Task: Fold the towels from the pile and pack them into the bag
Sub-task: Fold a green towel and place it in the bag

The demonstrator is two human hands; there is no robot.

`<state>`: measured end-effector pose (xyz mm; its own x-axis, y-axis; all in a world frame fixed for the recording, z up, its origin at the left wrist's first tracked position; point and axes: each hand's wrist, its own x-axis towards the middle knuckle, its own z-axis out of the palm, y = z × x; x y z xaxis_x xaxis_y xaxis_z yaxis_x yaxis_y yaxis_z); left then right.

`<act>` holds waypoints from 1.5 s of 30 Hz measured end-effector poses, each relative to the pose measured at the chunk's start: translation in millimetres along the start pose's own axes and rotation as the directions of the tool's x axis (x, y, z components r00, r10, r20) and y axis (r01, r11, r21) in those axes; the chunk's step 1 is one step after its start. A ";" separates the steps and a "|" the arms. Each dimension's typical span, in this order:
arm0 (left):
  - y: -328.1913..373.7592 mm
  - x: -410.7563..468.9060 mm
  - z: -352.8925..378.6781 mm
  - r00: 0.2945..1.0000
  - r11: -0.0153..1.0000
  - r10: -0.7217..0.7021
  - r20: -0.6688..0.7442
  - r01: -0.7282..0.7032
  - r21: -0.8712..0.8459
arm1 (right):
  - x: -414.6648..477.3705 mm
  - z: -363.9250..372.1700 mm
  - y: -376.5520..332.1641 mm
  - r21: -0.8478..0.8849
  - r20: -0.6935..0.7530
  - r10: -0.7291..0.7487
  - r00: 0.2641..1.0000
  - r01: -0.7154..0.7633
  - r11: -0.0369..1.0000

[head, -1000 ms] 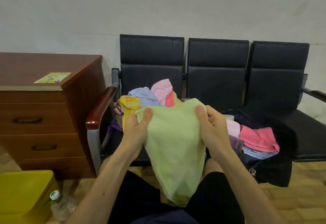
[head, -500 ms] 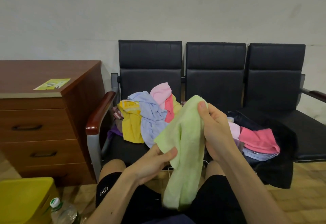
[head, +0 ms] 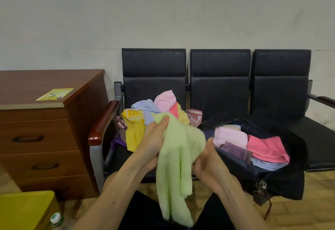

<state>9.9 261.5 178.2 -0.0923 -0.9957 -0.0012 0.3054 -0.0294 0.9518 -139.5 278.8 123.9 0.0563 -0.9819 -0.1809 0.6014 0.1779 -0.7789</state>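
As left hand (head: 154, 140), right hand (head: 208, 162) grip one green towel (head: 176, 159) — one bag (head: 282, 181), three seats (head: 220, 94).

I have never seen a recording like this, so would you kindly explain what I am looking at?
There is no machine here: a person wears a camera on the head, so this single picture looks forward and down at their own two bare hands. The left hand grips the top of a green towel, which hangs down over the lap. The right hand is against the towel's side, but it is blurred, so its grip is unclear. Ahead stands a row of black seats. On the left seat lies a pile of loose towels; beside it an open dark bag holds folded towels. A wooden cabinet stands to the left, with a yellow bin and a bottle on the floor.
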 end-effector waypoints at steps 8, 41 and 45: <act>22.8 12.7 -7.5 0.995 0.996 0.089 -0.037 -0.088 0.034 | -5.9 -7.4 12.7 -0.258 0.246 0.055 0.968 0.010 0.966; -16.1 7.2 -11.5 0.935 0.924 -0.312 0.167 0.340 -0.177 | 19.9 7.2 -70.3 0.055 -0.029 0.090 0.996 -0.088 0.995; -1.1 16.8 -9.7 0.951 0.932 -0.273 0.144 0.299 -0.207 | -0.9 -2.1 -23.0 -0.121 0.120 0.396 0.910 -0.383 0.916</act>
<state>17.2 243.9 174.1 -0.3081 -0.9263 -0.2170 0.4529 -0.3434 0.8228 -155.1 275.7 140.8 0.3851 -0.8312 -0.4010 0.4333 0.5465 -0.7167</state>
